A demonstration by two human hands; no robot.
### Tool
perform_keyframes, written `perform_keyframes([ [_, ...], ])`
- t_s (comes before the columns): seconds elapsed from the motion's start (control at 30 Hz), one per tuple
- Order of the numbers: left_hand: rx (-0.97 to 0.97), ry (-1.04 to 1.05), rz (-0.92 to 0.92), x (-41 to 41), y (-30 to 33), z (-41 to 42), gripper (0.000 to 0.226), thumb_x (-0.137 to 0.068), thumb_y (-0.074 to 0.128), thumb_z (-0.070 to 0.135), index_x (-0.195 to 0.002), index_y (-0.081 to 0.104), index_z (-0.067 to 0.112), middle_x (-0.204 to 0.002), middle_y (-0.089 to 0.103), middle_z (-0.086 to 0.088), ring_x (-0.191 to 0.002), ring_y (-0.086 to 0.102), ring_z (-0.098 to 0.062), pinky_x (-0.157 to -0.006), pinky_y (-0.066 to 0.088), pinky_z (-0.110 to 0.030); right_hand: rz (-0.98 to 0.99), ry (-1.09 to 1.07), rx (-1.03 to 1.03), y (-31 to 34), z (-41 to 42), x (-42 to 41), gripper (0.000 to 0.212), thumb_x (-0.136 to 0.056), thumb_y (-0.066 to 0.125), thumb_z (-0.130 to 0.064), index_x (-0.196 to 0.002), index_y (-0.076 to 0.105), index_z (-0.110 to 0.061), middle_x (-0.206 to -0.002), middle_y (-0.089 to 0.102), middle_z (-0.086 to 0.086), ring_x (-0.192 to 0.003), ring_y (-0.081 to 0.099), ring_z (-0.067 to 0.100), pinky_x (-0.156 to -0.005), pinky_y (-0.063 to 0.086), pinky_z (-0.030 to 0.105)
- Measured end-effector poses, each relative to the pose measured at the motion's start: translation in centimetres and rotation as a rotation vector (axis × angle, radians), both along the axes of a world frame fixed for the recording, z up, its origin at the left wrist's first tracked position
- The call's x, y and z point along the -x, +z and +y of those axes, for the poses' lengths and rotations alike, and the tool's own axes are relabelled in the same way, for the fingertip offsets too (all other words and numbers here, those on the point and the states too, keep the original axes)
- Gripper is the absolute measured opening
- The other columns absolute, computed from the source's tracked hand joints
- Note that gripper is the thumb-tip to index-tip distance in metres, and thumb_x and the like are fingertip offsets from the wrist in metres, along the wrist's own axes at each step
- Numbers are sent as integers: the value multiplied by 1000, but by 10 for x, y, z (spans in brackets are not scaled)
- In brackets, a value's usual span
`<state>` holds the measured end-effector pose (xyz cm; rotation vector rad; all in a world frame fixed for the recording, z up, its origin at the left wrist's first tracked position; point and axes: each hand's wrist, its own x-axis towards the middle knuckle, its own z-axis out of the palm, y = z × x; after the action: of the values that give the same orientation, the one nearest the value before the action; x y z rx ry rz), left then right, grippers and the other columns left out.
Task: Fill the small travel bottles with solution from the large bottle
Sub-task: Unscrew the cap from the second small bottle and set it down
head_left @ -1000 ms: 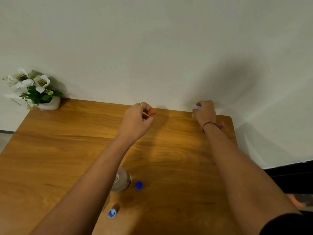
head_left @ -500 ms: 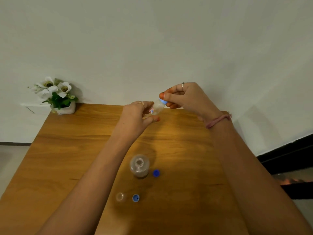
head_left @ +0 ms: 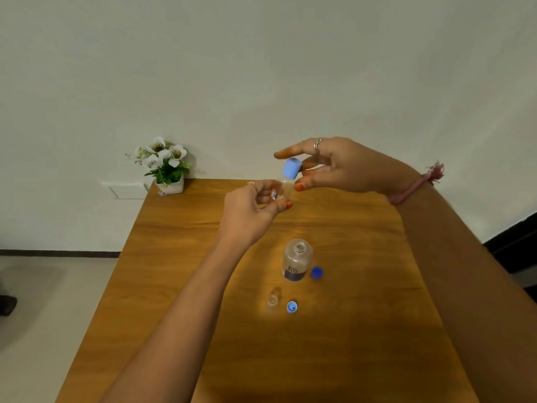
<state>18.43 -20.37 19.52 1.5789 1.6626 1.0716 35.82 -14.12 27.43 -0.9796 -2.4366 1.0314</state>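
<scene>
Held item: small travel bottle (head_left: 281, 189), clear, raised above the wooden table (head_left: 180, 257).
Left hand (head_left: 252, 209): pinches the bottle's lower body.
Right hand (head_left: 328, 167): fingertips grasp its light blue cap (head_left: 290, 168).
Long axis: tilted, cap end up and toward the right hand.
Large bottle (head_left: 296, 260): uncapped, upright, nearer the body.

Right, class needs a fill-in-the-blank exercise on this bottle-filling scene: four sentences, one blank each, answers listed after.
1. The left hand holds a small travel bottle while the right hand pinches its light blue ____.
2. The large bottle stands on the table with its mouth ____.
3. The dark blue cap lies to the ____ of the large bottle.
4. A pot of white ____ stands at the table's far left corner.

Missing words: cap; open; right; flowers
</scene>
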Motion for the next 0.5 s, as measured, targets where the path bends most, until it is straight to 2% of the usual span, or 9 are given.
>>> perform_keyframes([
  [0.07,-5,-1,-38,4,2,-7,36,-73,79,25,-106,68,18,-88,66,18,-74,57,20,-68,41,3,18,-5,65,14,-9,7,57,-80,73,-21,-129,48,-37,-127,48,-22,-100,60,-9,-77,49,7],
  [0.1,-12,-2,-45,5,2,-11,37,-73,80,26,-108,68,18,-91,67,16,-77,59,18,-69,41,3,-2,-59,21,18,-13,11,57,-78,74,-31,-128,47,-38,-124,50,-21,-93,62,-9,-72,51,9],
  [0.17,-26,0,-60,5,3,-15,40,-73,79,27,-110,67,18,-96,70,13,-82,62,11,-71,42,2,-156,-217,-128,21,-16,19,55,-75,67,-53,-122,54,-28,-106,63,-7,-75,68,7,-60,55,17],
  [0.23,-30,2,-74,5,3,-19,41,-74,79,27,-111,67,16,-100,71,11,-85,63,8,-72,43,1,-308,-247,-240,20,-18,28,47,-81,62,-51,-110,62,-14,-84,66,0,-68,66,13,-51,51,18],
  [0.27,-29,2,-74,6,3,-20,41,-74,79,27,-112,67,16,-101,71,10,-85,63,6,-72,44,-1,-310,-209,-221,20,-18,29,38,-84,63,-43,-107,63,-13,-83,65,-1,-68,65,14,-48,50,16],
  [0.33,-31,6,-71,7,3,-24,41,-74,79,27,-112,67,16,-101,71,9,-87,64,2,-74,47,-4,-277,-125,-104,27,-19,26,31,-82,68,-30,-111,60,-21,-98,62,-4,-74,66,13,-49,52,13],
  [0.4,-37,6,-85,8,2,-27,41,-74,79,27,-112,66,16,-102,71,8,-89,64,1,-77,48,-8,-262,-132,-18,34,-20,23,41,-77,73,-35,-113,55,-30,-104,60,-7,-71,67,10,-48,53,15],
  [0.5,-38,-4,-84,6,2,-31,41,-75,78,26,-114,66,16,-103,70,8,-91,64,-2,-79,49,-11,-357,-238,-87,27,-21,31,41,-77,67,-49,-101,58,-18,-81,67,2,-61,67,10,-39,46,12],
])
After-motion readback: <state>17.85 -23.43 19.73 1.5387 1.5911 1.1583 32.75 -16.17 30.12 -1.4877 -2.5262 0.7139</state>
